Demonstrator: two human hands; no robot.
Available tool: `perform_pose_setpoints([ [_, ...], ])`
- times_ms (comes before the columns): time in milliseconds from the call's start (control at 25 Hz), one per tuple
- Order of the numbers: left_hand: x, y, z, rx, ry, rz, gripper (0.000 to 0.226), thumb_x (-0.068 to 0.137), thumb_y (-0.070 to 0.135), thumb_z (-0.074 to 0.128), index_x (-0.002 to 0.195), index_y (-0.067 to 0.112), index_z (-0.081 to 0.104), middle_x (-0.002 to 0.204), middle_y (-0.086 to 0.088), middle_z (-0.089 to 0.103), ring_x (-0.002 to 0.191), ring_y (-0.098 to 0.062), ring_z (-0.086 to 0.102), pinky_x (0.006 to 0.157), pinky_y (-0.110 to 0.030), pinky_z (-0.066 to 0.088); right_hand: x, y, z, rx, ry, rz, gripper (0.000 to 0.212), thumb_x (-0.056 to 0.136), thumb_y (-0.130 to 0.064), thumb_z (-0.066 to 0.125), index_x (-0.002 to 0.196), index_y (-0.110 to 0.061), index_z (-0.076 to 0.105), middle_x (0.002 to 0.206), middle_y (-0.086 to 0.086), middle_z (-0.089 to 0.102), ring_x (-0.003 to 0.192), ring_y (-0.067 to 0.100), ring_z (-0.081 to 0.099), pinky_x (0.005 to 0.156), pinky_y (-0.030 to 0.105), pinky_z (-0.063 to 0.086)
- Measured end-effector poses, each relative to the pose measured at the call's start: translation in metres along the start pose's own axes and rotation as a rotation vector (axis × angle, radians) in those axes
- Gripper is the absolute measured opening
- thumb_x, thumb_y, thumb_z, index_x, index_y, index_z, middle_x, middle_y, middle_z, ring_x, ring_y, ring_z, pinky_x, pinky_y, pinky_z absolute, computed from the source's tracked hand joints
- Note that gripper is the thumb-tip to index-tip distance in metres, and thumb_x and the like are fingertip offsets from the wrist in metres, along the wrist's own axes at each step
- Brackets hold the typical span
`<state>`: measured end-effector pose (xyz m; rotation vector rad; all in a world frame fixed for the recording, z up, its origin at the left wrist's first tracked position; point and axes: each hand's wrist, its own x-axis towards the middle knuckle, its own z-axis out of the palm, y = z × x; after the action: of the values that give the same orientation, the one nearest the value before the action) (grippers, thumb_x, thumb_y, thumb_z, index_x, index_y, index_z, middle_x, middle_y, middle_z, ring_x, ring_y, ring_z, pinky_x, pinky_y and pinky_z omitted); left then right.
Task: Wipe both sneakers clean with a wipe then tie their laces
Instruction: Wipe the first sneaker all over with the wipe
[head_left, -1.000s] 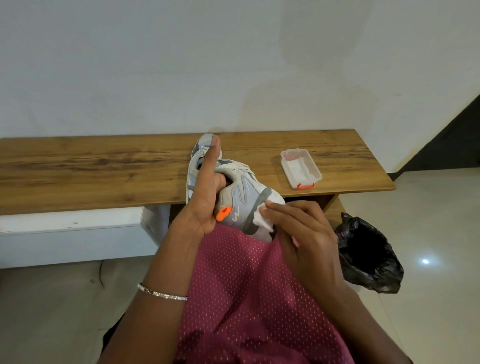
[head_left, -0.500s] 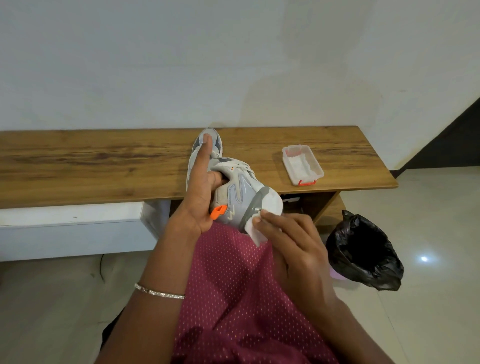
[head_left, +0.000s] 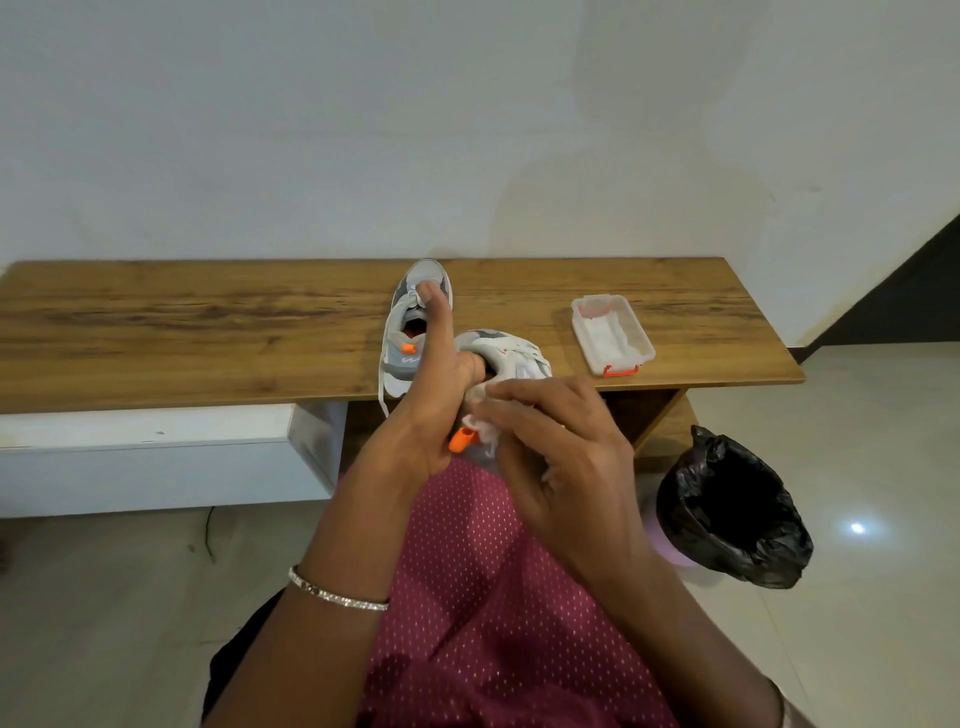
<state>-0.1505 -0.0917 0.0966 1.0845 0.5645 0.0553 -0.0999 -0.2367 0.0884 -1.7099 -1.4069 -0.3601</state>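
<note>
Gripping the grey-and-white lace-up sneaker (head_left: 511, 353) by its collar, in front of the wooden bench (head_left: 208, 332), with our left hand (head_left: 431, 410), we pinch the crumpled white wipe (head_left: 477, 425) against its heel with our right hand (head_left: 561, 467); hard rubbing could wrench it loose.

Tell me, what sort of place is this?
Probably a room in a home, perhaps an entryway: a long wooden bench against a plain wall, a glossy tiled floor, and a bin lined with a black bag.
</note>
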Motion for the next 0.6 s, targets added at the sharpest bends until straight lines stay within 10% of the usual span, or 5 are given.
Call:
perform_pose_setpoints([
  [160,0.003,0.001,-0.002,0.073,-0.009,-0.003,0.153,0.049,0.109,0.015,0.122,-0.02,0.053,0.11,-0.045,0.056,0.092,-0.036,0.051,0.058,-0.03,0.041,-0.008,-0.001,-0.004,0.016,-0.044,-0.036,0.018,0.09,-0.011,0.073,0.107,-0.008,0.076,0.114,0.003,0.071,0.101,0.018,0.063,0.085,0.031,0.051],
  [280,0.008,-0.002,0.001,0.061,0.031,0.034,0.14,0.056,0.105,0.014,0.111,-0.016,0.059,0.099,-0.033,0.054,0.078,-0.036,0.053,0.061,-0.031,0.05,0.008,0.012,-0.012,0.078,-0.039,0.063,0.019,0.089,-0.013,0.074,0.108,-0.012,0.077,0.109,0.0,0.073,0.102,0.012,0.065,0.084,0.031,0.053],
  [400,0.012,-0.004,0.006,-0.034,0.023,0.11,0.116,0.056,0.105,0.022,0.111,0.009,0.056,0.111,-0.028,0.054,0.1,-0.039,0.052,0.1,-0.05,0.048,0.019,0.018,-0.011,0.072,0.016,0.151,0.019,0.088,-0.013,0.076,0.106,-0.014,0.077,0.105,-0.003,0.075,0.1,0.007,0.067,0.083,0.03,0.054],
  [600,0.011,-0.002,0.003,0.088,0.088,0.041,0.126,0.05,0.108,0.01,0.093,0.0,0.058,0.07,-0.016,0.045,0.056,-0.03,0.038,0.051,-0.022,0.035,0.008,-0.005,-0.011,0.128,0.003,0.166,0.013,0.085,-0.01,0.078,0.097,-0.015,0.076,0.095,-0.008,0.074,0.091,0.007,0.066,0.076,0.03,0.054],
])
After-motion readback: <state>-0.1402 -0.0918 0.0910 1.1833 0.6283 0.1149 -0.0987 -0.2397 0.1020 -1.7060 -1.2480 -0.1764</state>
